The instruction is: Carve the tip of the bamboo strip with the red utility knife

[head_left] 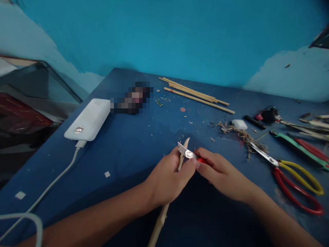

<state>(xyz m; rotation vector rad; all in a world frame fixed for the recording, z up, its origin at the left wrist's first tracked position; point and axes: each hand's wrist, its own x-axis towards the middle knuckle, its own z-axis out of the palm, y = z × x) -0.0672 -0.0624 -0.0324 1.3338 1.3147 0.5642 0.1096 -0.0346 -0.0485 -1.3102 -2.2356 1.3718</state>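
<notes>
My left hand (171,178) is closed around a pale wooden stick (160,223), whose pointed upper end sticks out past the fingers. The lower part of the stick runs down out of the frame. In my right hand (221,171) is a utility knife with a red body, mostly hidden by the fingers. Its short metal blade (183,149) lies across the stick near the tip. My left thumb is against the knife, close to the right fingertips.
Several thin sticks (197,92) lie at the table's back. Scissors (276,163), twine (240,133), a white case (239,124) and a green-handled tool (295,145) are to the right. A white power bank (88,118) with a cable (64,171) sits left, beside a pixelated object. Wood shavings are scattered about.
</notes>
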